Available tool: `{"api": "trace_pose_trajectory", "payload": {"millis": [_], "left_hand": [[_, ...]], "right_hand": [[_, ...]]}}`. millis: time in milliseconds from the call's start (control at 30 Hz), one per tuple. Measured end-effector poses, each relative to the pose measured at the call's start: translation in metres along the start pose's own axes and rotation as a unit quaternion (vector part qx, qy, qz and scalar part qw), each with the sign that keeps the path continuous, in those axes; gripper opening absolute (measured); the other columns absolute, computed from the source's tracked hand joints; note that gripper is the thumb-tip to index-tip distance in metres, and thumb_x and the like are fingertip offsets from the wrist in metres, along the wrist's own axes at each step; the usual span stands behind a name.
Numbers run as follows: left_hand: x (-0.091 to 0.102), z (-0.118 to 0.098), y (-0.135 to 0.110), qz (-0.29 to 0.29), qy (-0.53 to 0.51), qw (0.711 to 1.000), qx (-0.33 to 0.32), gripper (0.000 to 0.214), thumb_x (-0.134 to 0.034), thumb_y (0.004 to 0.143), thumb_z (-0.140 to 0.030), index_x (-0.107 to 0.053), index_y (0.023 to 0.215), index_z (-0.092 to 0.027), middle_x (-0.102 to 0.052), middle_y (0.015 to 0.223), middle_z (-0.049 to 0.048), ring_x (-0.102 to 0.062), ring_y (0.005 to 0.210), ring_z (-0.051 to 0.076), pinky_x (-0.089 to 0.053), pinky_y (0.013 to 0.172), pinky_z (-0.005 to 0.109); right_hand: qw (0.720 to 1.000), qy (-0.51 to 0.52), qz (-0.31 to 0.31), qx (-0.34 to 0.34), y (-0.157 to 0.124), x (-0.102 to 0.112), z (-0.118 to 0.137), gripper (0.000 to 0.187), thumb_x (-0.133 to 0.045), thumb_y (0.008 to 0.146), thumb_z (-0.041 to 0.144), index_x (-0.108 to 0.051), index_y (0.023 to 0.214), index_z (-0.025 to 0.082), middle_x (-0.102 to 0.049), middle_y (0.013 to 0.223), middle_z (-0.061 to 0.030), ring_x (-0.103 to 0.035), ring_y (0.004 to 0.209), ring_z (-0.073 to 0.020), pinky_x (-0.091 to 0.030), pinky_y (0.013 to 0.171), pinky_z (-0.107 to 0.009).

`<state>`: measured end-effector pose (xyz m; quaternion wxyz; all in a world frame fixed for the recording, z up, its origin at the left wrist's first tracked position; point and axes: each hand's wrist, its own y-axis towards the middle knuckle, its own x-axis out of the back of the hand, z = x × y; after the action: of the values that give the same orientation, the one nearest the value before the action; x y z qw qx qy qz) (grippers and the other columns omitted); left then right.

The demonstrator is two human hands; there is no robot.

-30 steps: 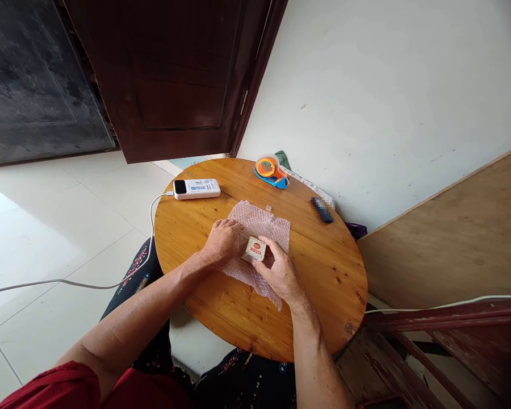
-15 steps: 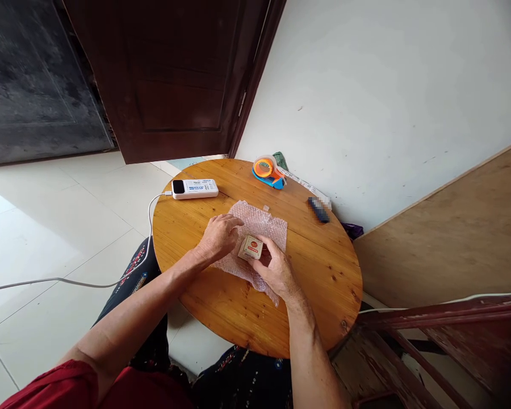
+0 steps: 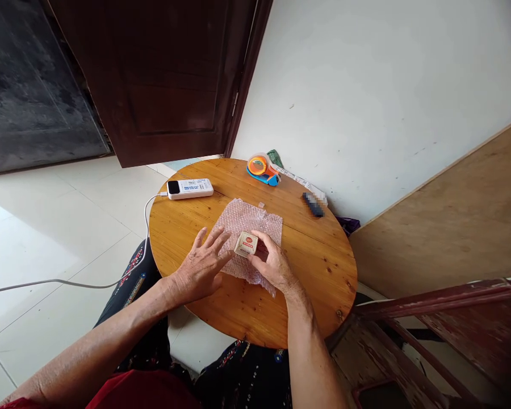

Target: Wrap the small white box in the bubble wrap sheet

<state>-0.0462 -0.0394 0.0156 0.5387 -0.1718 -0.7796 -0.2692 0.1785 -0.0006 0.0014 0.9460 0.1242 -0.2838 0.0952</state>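
A small square box (image 3: pixel 246 243) with a red label sits on a sheet of bubble wrap (image 3: pixel 247 218) spread on a round wooden table (image 3: pixel 323 267). My right hand (image 3: pixel 272 264) pinches the box from its right side with thumb and fingers. My left hand (image 3: pixel 202 267) lies with fingers stretched and spread over the left edge of the bubble wrap, its fingertips close to the box.
A white power bank (image 3: pixel 190 188) with a cable (image 3: pixel 68 282) running off to the floor lies at the table's far left. An orange and blue tape dispenser (image 3: pixel 262 168) and a dark small object (image 3: pixel 313 204) sit near the wall. A plywood board (image 3: pixel 451 216) leans at right.
My left hand has drawn back toward me and its curled fingers have spread flat. The right hand keeps the box on the bubble wrap.
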Motion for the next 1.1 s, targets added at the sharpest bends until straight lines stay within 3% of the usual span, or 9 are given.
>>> {"api": "trace_pose_trajectory", "payload": {"millis": [267,433,833,933,1100], "left_hand": [[-0.015,0.0,0.008,-0.054,0.001,0.998,0.026,0.021,-0.061,0.08,-0.014,-0.07,0.097,-0.023,-0.05,0.145,0.0119,-0.037,0.142,0.031,-0.026,0.117,0.058],[-0.017,-0.004,0.014,-0.072,-0.015,0.997,0.02,0.02,-0.062,0.08,-0.015,-0.069,0.098,-0.022,-0.046,0.149,0.0123,-0.037,0.142,0.031,-0.027,0.117,0.056],[-0.017,-0.002,0.02,-0.095,-0.061,0.993,0.017,0.008,-0.06,0.083,-0.016,-0.065,0.086,-0.021,-0.054,0.141,0.0104,-0.046,0.134,0.026,-0.035,0.113,0.049],[-0.014,-0.001,0.026,-0.092,-0.078,0.993,0.01,0.004,-0.061,0.084,-0.018,-0.064,0.084,-0.021,-0.057,0.139,0.0087,-0.051,0.129,0.025,-0.035,0.112,0.049],[-0.012,0.001,0.043,-0.102,-0.135,0.985,0.024,0.005,-0.062,0.084,-0.019,-0.064,0.08,-0.02,-0.064,0.13,0.0071,-0.06,0.119,0.022,-0.042,0.107,0.043]], "right_hand": [[1.0,0.01,0.004,-0.005,-0.001,0.001,-0.001,0.053,-0.063,0.075,0.016,-0.055,0.127,0.025,-0.069,0.12,-0.0064,-0.067,0.108,-0.0227,-0.053,0.099,-0.041],[1.0,0.009,-0.001,0.009,-0.001,-0.001,-0.004,0.051,-0.063,0.077,0.016,-0.056,0.127,0.025,-0.069,0.119,-0.0063,-0.067,0.107,-0.0223,-0.053,0.098,-0.041],[0.999,-0.025,-0.029,0.017,0.001,-0.001,-0.001,0.049,-0.064,0.076,0.017,-0.058,0.125,0.024,-0.068,0.12,-0.0077,-0.066,0.11,-0.0242,-0.052,0.1,-0.042],[1.0,-0.001,-0.007,-0.004,0.0,0.0,0.001,0.048,-0.065,0.079,0.025,-0.058,0.127,0.023,-0.068,0.121,-0.0088,-0.066,0.111,-0.0252,-0.052,0.099,-0.042],[0.994,0.101,0.013,-0.036,-0.002,0.014,0.008,0.05,-0.059,0.087,0.053,-0.057,0.128,0.025,-0.066,0.128,-0.0102,-0.061,0.121,-0.0282,-0.049,0.103,-0.046]]}}
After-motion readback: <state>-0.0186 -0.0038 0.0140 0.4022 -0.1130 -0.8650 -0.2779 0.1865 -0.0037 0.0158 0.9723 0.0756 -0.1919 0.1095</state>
